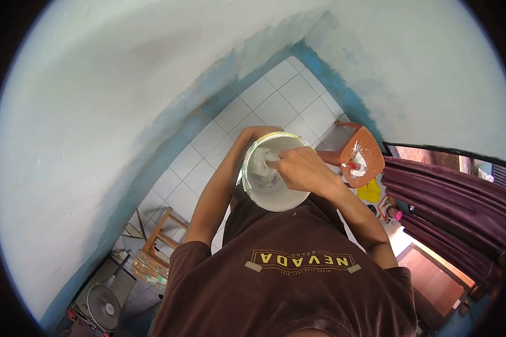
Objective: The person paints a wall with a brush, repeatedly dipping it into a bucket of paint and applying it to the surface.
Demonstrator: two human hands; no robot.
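A white bucket (284, 199) with a paint-smeared rim is held in front of my body. My left hand (262, 131) is at its far left side, with the fingers mostly hidden behind the rim. Over the bucket's mouth, my right hand (303, 170) reaches inside with its fingers closed. Pale, whitish material (261, 164) lies by those fingertips, and what they grip is too unclear to name.
An orange-brown plastic chair (376, 160) with white splashes and a red-and-white item stands at right. Dark red curtains (444, 185) hang beyond it. At lower left are a wooden frame (154, 236) and a fan (103, 307). Partly painted walls (95, 112) meet ahead above floor tiles (275, 109).
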